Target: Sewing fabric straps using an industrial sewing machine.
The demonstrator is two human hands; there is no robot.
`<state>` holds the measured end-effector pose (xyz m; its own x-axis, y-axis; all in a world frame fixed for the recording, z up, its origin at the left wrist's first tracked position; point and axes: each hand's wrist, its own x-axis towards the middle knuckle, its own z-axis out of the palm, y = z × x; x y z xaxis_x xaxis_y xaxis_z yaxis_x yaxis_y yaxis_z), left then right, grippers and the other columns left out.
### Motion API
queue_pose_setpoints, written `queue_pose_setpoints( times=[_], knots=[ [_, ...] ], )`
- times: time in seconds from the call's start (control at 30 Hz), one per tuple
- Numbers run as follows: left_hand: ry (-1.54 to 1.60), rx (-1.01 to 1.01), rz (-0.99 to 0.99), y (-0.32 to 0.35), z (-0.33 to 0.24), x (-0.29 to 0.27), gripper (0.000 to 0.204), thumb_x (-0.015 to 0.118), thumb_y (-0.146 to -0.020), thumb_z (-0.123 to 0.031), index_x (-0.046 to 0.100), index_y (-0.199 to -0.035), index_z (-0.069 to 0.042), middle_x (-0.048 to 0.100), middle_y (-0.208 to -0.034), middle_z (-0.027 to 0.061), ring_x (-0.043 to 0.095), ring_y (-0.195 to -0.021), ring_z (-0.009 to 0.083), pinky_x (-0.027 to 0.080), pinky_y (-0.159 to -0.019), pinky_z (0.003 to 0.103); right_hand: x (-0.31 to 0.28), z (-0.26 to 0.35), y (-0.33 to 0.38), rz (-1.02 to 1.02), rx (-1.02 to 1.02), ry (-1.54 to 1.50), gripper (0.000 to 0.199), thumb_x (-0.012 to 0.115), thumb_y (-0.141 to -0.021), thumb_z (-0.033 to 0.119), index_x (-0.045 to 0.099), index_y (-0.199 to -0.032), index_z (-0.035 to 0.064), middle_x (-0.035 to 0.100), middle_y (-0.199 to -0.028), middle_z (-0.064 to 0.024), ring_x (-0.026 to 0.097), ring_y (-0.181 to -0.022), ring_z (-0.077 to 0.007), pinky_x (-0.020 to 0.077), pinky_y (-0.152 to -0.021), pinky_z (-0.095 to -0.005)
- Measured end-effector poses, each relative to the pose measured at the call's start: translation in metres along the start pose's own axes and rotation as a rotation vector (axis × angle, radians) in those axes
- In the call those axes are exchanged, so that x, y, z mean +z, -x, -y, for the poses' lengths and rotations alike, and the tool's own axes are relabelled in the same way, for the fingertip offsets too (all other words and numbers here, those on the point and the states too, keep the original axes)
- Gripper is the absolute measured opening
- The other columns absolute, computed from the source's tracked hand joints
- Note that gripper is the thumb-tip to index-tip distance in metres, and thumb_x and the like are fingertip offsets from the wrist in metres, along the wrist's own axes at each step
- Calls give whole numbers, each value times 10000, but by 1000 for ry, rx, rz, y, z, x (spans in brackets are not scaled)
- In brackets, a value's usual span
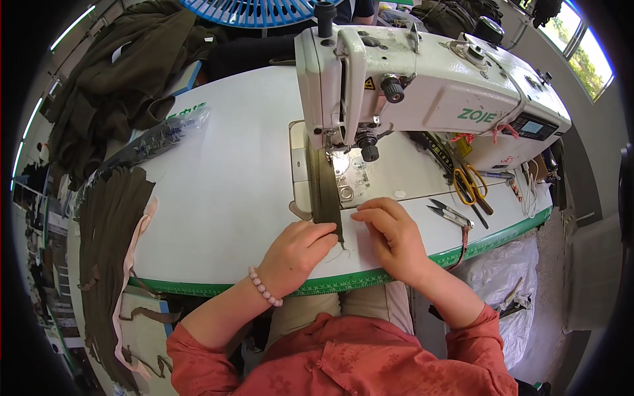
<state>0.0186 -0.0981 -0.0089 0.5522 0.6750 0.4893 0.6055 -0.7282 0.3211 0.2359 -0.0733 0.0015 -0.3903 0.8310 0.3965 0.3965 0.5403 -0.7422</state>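
Note:
A dark olive fabric strip (324, 188) runs lengthwise under the needle area of a white sewing machine (422, 82), with loose threads at its near end. My left hand (297, 254), a beaded bracelet at its wrist, has its bent fingers closed on the near end of this strip. Just right of the strip, my right hand (394, 237) hovers over the table edge. Its fingers are loosely bent and a little apart, with nothing visible in them; the thumb is partly hidden. The machine's lamp lights the metal plate (356, 175) beside the strip.
Yellow-handled scissors (470, 186) and thread snips (451, 214) lie on the right of the table (218, 224). A stack of olive strips (109, 244) hangs over the left edge. Behind it are a plastic bag (165, 135) and piled dark garments (125, 72). Green measuring tape (343, 282) lines the front edge.

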Motion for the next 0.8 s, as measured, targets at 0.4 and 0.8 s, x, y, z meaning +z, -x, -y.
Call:
queue_pose_setpoints(
  times=[0.4, 0.8],
  knots=[
    [-28, 30, -2, 3, -1, -10, 205, 635, -735, -39, 670, -937, -30, 659, -1045, 85, 616, -871, 237, 518, -769, 325, 18, -33, -58, 135, -68, 155, 423, 517, -699, -145, 684, -1015, 81, 591, -981, -87, 575, -897, -271, 474, -774, -368],
    [-38, 56, 28, -3, 13, -9, 205, 637, -726, -49, 667, -927, -22, 668, -1029, 88, 625, -886, 217, 516, -765, 316, 25, -37, -65, 74, -138, 267, 403, 529, -681, -136, 685, -976, 90, 594, -987, -68, 588, -824, -270, 460, -739, -359]
  ],
)
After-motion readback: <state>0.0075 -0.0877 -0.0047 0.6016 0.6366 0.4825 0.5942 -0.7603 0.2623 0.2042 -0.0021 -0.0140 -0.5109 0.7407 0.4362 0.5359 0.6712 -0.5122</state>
